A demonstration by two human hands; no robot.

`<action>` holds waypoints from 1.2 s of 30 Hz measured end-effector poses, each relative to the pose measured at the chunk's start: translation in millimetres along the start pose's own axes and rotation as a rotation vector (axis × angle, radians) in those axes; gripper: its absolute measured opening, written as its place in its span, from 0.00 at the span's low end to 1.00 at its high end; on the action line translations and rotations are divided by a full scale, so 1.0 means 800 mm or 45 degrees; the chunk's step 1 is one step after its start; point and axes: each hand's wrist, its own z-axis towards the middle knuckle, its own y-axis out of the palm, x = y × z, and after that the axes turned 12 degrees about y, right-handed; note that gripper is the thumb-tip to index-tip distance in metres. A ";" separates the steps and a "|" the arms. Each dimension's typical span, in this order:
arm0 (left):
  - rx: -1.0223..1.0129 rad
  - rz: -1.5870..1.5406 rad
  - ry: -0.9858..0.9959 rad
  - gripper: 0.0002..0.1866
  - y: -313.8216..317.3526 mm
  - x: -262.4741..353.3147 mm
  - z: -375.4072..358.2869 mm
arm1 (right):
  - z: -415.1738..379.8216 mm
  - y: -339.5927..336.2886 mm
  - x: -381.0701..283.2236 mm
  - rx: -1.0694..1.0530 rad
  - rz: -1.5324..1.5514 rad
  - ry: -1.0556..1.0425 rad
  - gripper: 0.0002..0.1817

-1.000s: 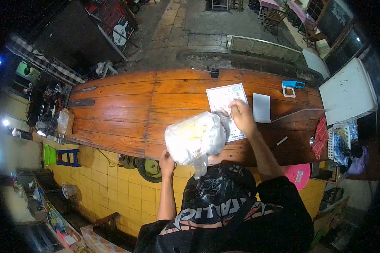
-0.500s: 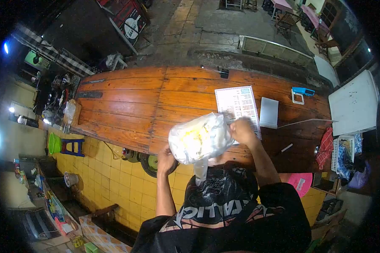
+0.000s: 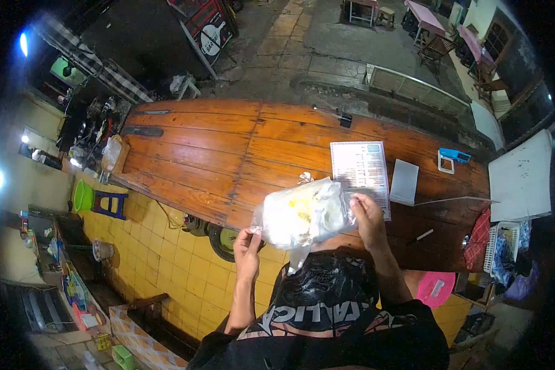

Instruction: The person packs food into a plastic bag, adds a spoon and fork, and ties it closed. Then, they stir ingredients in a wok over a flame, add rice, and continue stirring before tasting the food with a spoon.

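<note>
Both hands on a clear plastic bag (image 3: 302, 213) at the near edge of the wooden counter (image 3: 203, 154).

Left hand (image 3: 248, 243) pinches the bag's lower-left edge; right hand (image 3: 369, 216) grips its right edge. Bag holds pale and yellow contents (unclear what). Printed sheet (image 3: 361, 176) lies just past the bag, text too small to read; white paper slip (image 3: 404, 182) and blue tool (image 3: 453, 157) further right. Shirt print partly reads "ALIC". Sign (image 3: 211, 31) beyond the counter is illegible.

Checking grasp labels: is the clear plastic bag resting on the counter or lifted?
Lifted. Both hands, left hand and right hand, hold the clear plastic bag by its sides at the wooden counter's near edge.
</note>
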 end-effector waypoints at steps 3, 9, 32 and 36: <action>-0.101 -0.166 0.090 0.13 -0.001 -0.013 -0.009 | -0.037 0.041 -0.023 -0.105 -0.008 -0.286 0.43; -0.168 0.453 0.618 0.37 0.061 0.025 -0.019 | -0.051 0.079 -0.052 0.260 -0.919 -0.472 0.44; 0.160 0.205 0.905 0.13 0.059 0.070 0.052 | -0.041 0.059 -0.116 -0.040 0.002 -0.362 0.23; 0.028 0.228 0.861 0.11 0.059 0.106 0.055 | -0.048 0.062 -0.130 0.087 -0.336 -0.532 0.23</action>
